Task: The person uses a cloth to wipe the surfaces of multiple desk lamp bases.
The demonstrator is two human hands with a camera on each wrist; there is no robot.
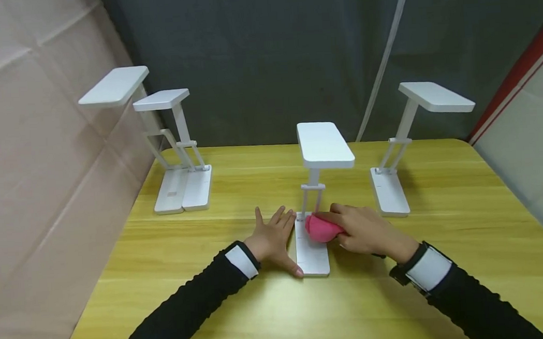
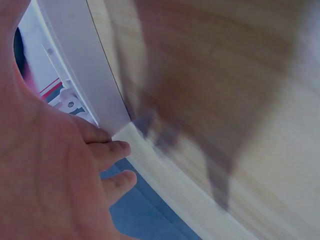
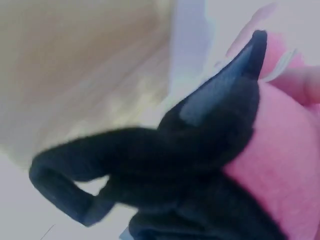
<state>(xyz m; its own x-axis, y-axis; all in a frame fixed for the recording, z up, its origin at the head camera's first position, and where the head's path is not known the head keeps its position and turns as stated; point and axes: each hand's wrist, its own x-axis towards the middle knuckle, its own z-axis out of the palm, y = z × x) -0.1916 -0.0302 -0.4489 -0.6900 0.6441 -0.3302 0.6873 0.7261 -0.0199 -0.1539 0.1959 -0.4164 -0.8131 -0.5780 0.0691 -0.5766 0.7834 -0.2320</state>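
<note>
A white desk lamp [image 1: 325, 144] with a flat rectangular head and a hinged stem stands mid-table before me. My right hand [image 1: 365, 230] grips a bunched pink cloth [image 1: 321, 228] against the back part of the lamp's base [image 1: 313, 260]. Fingers spread, my left hand [image 1: 272, 242] braces the base's left side, thumb at the front corner and fingertips near the back. The left wrist view shows its palm [image 2: 55, 170] beside the white base edge [image 2: 87, 60]. In the right wrist view, looped black fabric [image 3: 185, 150] covers part of the pink cloth [image 3: 287, 150].
Two similar white lamps stand side by side at the back left, one with a larger head [image 1: 117, 85], the other smaller [image 1: 162, 99]. Another lamp [image 1: 435, 97] stands at the right. Behind the wooden table [image 1: 235, 187] hangs a dark curtain [image 1: 246, 62].
</note>
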